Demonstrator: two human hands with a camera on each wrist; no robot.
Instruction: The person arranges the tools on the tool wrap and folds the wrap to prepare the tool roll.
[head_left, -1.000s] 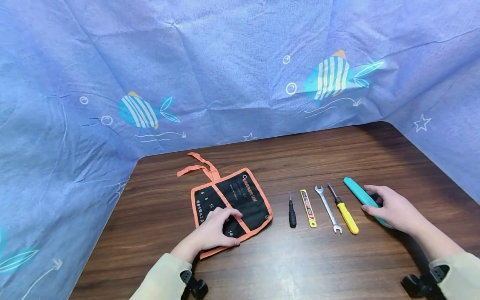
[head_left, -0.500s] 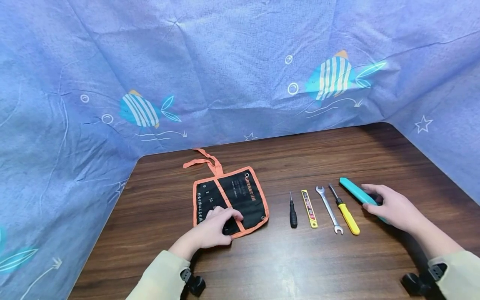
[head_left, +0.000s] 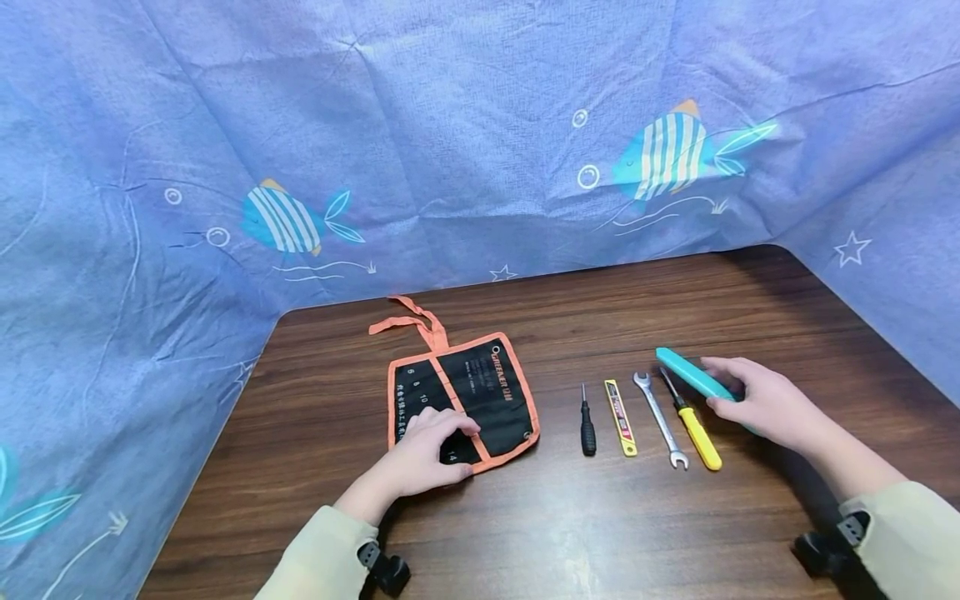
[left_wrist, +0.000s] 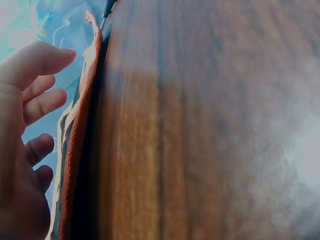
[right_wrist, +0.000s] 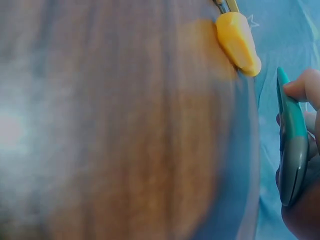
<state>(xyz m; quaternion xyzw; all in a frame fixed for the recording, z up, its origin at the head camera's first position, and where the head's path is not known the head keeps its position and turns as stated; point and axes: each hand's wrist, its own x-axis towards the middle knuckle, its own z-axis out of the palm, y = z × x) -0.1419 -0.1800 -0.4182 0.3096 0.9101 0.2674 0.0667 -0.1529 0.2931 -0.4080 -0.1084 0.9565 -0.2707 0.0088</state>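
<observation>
I note the right hand (head_left: pixel 757 400) has its fingers (right_wrist: pixel 300 86) curled round the rear half of the teal tool (head_left: pixel 690 377), lifted off the wooden surface (head_left: pixel 675 533) at the right end of the tool row. I judge it a rigid, light plastic-bodied item, smooth enough to slip; a grip across its wide middle looks safest, clear of the narrow front end. Its long axis runs from the palm toward the far left, with the tip out over the yellow-handled screwdriver (head_left: pixel 696 433).

The left hand (head_left: pixel 427 454) lies on the black tool roll (head_left: pixel 465 400), fingers bent, pressing its near edge; I cannot tell if they pinch the cloth. I judge the roll soft and floppy, best held flat. Its orange tie (head_left: pixel 412 325) points away from me.

Wrench (head_left: pixel 660 419), yellow utility knife (head_left: pixel 621 406) and black screwdriver (head_left: pixel 587 421) lie parallel between both.
</observation>
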